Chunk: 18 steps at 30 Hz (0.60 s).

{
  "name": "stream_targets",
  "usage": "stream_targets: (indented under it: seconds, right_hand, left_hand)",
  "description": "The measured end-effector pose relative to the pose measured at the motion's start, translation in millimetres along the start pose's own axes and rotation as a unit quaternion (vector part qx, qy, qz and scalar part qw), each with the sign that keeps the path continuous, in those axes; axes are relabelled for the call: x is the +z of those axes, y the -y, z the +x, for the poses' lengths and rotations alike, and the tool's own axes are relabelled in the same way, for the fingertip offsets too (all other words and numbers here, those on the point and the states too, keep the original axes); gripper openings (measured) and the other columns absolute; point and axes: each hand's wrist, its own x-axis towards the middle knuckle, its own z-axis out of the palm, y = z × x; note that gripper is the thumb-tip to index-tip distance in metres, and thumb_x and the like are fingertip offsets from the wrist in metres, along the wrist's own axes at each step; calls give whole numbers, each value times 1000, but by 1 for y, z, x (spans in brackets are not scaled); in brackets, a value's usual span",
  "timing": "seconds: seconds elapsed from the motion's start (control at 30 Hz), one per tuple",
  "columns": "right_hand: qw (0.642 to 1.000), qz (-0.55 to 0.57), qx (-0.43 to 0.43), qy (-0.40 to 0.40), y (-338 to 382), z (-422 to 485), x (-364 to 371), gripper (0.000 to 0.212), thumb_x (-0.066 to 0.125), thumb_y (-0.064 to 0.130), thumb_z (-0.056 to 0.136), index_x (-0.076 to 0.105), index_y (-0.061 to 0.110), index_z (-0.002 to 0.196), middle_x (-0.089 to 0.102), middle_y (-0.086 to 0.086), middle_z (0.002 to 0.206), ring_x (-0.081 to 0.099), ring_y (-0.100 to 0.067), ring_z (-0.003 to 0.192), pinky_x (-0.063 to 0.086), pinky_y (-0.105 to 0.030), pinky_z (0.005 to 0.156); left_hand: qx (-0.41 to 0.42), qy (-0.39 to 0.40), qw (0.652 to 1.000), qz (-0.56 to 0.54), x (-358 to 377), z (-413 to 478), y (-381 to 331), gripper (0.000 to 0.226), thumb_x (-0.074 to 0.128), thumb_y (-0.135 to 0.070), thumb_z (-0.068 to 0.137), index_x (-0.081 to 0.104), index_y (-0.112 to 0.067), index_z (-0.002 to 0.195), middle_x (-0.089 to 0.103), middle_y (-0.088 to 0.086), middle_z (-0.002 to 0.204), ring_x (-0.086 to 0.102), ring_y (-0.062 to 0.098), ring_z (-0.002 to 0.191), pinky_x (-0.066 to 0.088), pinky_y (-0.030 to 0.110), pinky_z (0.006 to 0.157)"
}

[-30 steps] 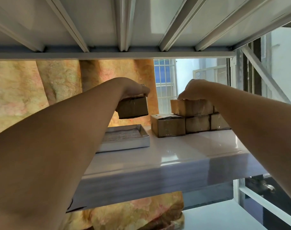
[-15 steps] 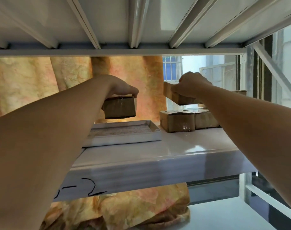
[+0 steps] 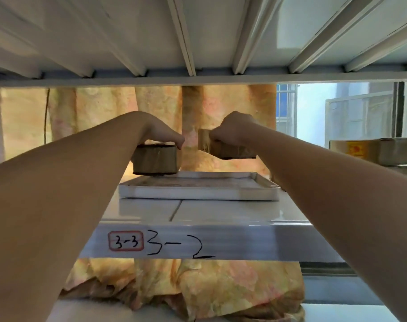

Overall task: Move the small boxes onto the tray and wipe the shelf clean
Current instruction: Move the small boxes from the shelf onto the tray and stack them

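A: Start from the near edge: what lies closest?

B: The shelf (image 3: pixel 221 212), its front lip marked 3-2, with the tray (image 3: pixel 197 192) sitting flat on it just behind the lip.

A: And the boxes?

B: The left hand (image 3: pixel 159 133) grips the left box (image 3: pixel 155 160) from above, fingers curled over its top. That box hangs directly over the tray's back left corner, almost touching, so the way to go is straight down.

A: The other one?

B: The right hand (image 3: pixel 235 129) is closed around the right box (image 3: pixel 223 147), held higher and tilted, its long axis running left to right. It sits above the tray's rear middle, well clear of the surface.

A: So which lands first?

B: Judging by height, the left.
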Motion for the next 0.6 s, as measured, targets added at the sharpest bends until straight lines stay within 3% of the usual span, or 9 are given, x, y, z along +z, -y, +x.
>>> stream_targets:
  seconds: [0.1,0.2,0.33,0.43,0.6]
  right_hand:
    - [1000,-4,-6,14,14,0,11,31,54,46,71,49,16,64,53,-3,69,50,-18,60,33,-26,52]
    - [999,18,5,28,20,-3,18,27,57,42,70,51,16,65,54,-3,70,52,-18,62,36,-26,53]
    - [998,42,14,51,27,-8,22,26,60,40,71,53,16,69,55,-4,75,53,-18,66,40,-27,56]
    - [994,58,11,96,32,-14,20,25,61,34,79,51,13,68,51,-4,76,50,-18,69,43,-29,66]
    - [989,57,2,139,39,-24,23,27,58,29,87,48,15,67,50,-5,80,52,-21,77,44,-30,76]
  left_hand:
    - [-4,12,1000,-7,7,1,13,54,57,-51,82,46,-7,112,50,19,117,54,35,107,45,40,91]
    - [-7,25,999,-31,17,2,20,41,58,-49,81,54,-8,86,53,15,91,55,31,88,45,36,81]
    - [3,21,999,-48,25,3,26,38,54,-46,86,55,-9,78,54,13,83,53,25,73,43,31,70]
    - [18,0,998,-54,29,7,28,39,55,-47,84,57,-8,81,56,13,84,56,27,77,44,32,73]
    - [51,-35,998,-30,37,13,28,51,57,-50,83,54,-8,111,51,13,103,52,28,93,43,33,79]
